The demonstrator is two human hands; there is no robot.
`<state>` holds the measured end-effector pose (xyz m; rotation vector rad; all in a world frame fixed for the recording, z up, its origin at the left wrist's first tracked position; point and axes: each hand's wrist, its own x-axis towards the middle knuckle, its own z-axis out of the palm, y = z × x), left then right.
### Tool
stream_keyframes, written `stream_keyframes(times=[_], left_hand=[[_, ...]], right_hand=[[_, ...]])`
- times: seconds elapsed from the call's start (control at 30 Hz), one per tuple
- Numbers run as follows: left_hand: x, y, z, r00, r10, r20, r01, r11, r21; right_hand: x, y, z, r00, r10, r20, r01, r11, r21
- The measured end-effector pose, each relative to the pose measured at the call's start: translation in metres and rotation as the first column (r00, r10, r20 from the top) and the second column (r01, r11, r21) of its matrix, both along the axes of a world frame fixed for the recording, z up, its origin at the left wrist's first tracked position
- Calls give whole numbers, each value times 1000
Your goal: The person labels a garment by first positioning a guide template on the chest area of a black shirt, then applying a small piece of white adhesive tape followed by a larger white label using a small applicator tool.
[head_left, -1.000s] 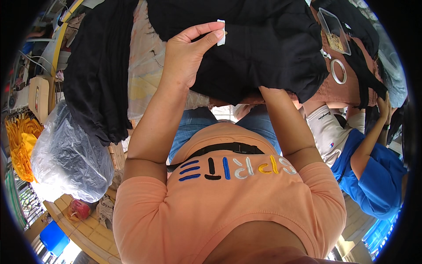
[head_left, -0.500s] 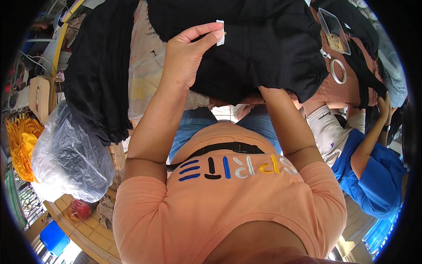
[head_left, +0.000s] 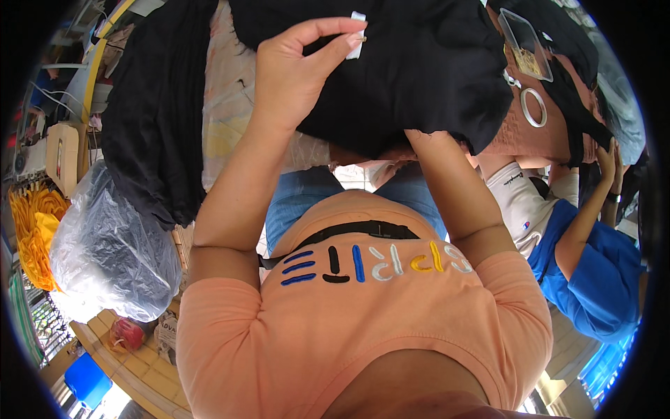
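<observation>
My left hand (head_left: 289, 73) is closed in a pinch, thumb against forefinger, on a small white fabric label (head_left: 354, 53). A tiny gold-coloured piece (head_left: 363, 39) shows at the label's right edge, too small to make out. Label and fingertips are over a black garment (head_left: 426, 70) spread across the table in front of me. My right forearm (head_left: 450, 164) goes in under the garment's near edge, so the black cloth covers my right hand and its fingers cannot be seen.
At the right lie a clear plastic box (head_left: 525, 45) with small gold-coloured bits and a white ring (head_left: 534, 107). A person in a blue shirt (head_left: 597, 279) handles black cloth there. More black fabric (head_left: 157, 105) hangs at the left, above a clear plastic bag (head_left: 115, 244).
My left hand has moved slightly farther from me, carrying the label, which now tilts a little. My right forearm and the garment's near edge have shifted slightly left.
</observation>
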<state>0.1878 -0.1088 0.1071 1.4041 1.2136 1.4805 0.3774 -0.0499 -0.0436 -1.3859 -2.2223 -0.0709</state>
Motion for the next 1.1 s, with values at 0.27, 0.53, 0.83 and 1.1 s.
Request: stream_keyframes(times=[0.27, 0.53, 0.83, 1.1], left_hand=[[-7, 13, -39, 954, -31, -297, -28, 981, -193], [0, -2, -57, 996, -85, -25, 73, 944, -322], [2, -8, -57, 994, -104, -29, 94, 965, -246], [5, -7, -53, 992, -77, -98, 44, 951, -306]], right_hand=[[47, -69, 37, 915, 391, 95, -388, 920, -49], [18, -70, 148, 815, 172, -554, -274, 956, -106], [-14, -44, 101, 777, 209, -593, -346, 930, -125], [-12, -42, 110, 682, 298, -668, -380, 925, 25]])
